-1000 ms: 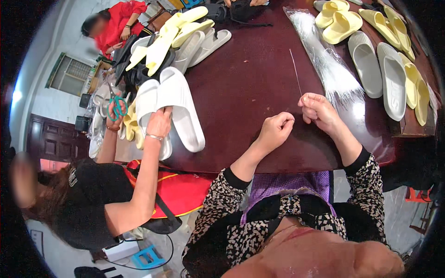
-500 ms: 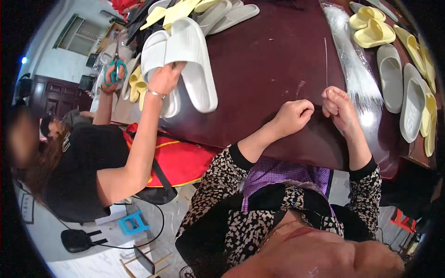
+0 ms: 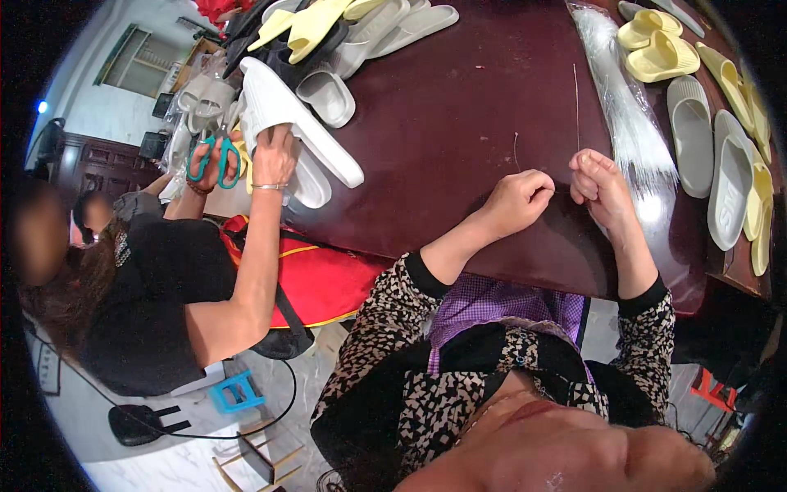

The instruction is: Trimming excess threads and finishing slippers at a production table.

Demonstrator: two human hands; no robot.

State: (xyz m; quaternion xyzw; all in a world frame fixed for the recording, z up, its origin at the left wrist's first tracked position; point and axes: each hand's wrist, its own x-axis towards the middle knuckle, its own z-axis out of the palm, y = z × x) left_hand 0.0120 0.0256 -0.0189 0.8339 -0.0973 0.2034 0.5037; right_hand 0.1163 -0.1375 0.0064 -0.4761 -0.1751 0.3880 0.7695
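My left hand (image 3: 518,202) is closed in a pinch just above the table, near its front edge. A short thin strand (image 3: 516,148) rises from behind its fingers. To the right, my right hand (image 3: 600,185) is curled shut, and a long, fine strand (image 3: 577,107) stands up from it. The two hands are a short gap apart; whether one strand runs between them I cannot tell. Beyond my right hand lies a clear plastic bag holding a bundle of white strands (image 3: 635,111).
Yellow and grey slippers (image 3: 690,135) line the right side of the dark red table (image 3: 459,115). More slippers (image 3: 414,31) are heaped at the back left. At left, a co-worker holds white slippers (image 3: 307,115) and teal-handled scissors (image 3: 215,162). A red bag (image 3: 320,283) sits below the table edge.
The strand at my left hand, blurred before, now stands further left and sharper. My hands have barely moved. The co-worker's white slippers have shifted left and tilted, uncovering a grey slipper.
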